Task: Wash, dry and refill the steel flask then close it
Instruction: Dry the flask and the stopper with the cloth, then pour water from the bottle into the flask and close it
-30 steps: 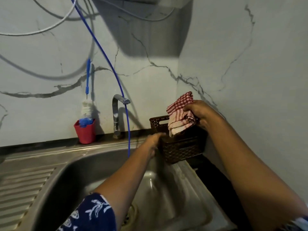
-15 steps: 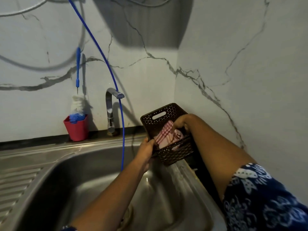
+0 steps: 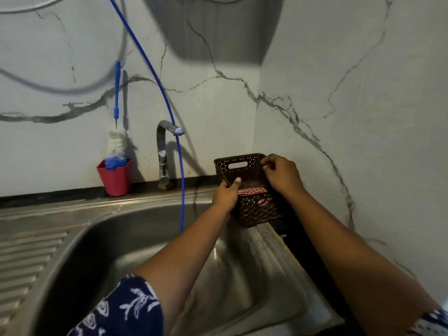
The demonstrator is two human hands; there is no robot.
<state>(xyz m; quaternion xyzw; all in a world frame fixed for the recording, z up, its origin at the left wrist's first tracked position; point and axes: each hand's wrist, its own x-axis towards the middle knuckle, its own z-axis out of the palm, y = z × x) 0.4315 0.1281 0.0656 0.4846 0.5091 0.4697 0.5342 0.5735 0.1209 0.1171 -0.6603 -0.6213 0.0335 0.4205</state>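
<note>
A brown perforated plastic basket point(image 3: 238, 163) sits at the back right corner of the steel sink point(image 3: 135, 238). A red-and-white checked cloth point(image 3: 249, 191) lies inside it. My left hand point(image 3: 226, 195) grips the basket's left rim, thumb over the edge. My right hand point(image 3: 282, 175) holds the right rim, fingers curled at its top corner. The steel flask is not in view.
A chrome tap point(image 3: 164, 154) stands behind the sink, with a blue hose point(image 3: 180, 178) hanging into the basin. A red cup point(image 3: 116, 178) with a bottle brush point(image 3: 116, 146) stands left of the tap. The ribbed drainboard point(image 3: 24, 263) is at left; marble walls meet close on the right.
My right hand put the checked cloth down into the basket, let it go and moved to the basket's right rim. My left hand kept hold of the left rim.
</note>
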